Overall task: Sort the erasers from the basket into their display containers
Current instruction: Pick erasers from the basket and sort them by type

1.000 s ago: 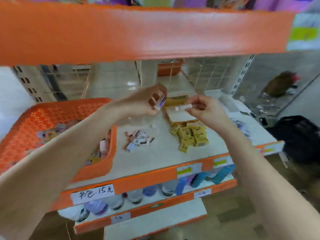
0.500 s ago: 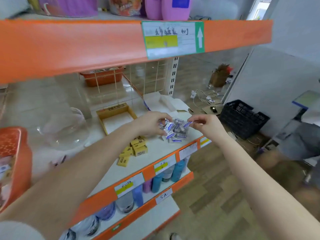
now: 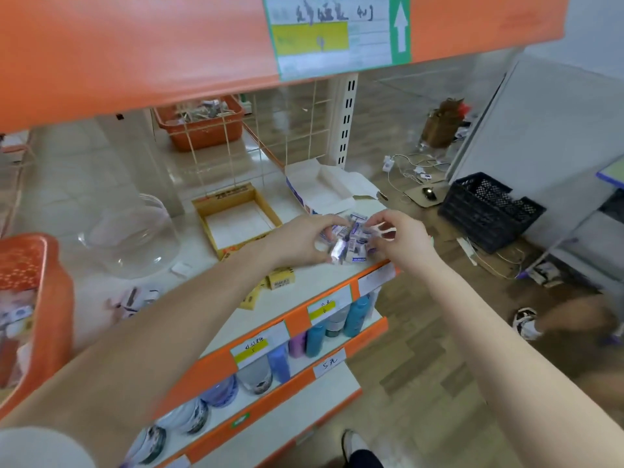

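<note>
A pile of small blue-and-white erasers (image 3: 357, 238) lies near the front right corner of the white shelf (image 3: 189, 288). My left hand (image 3: 300, 239) curls over the pile's left side, with a blurred eraser (image 3: 337, 252) at its thumb and fingertips. On the pile's right side, my right hand (image 3: 403, 239) pinches an eraser between thumb and forefinger. The orange basket (image 3: 50, 298) with mixed erasers stands at the far left. An open yellow display box (image 3: 236, 219) and an open white-and-blue box (image 3: 320, 190) sit behind the pile. Yellow erasers (image 3: 278, 282) lie beside my left forearm.
A clear dome-shaped container (image 3: 135, 238) rests between the basket and the yellow box. Pink-and-white erasers (image 3: 133, 298) lie loose near the basket. Bottles (image 3: 317, 336) fill the lower shelf. A black crate (image 3: 486, 207) and cables are on the floor, where another person's foot (image 3: 525, 320) shows.
The view swung right from the basket to the shelf's right end. Both hands carried blue-and-white erasers there and now close in on the pile from both sides.
</note>
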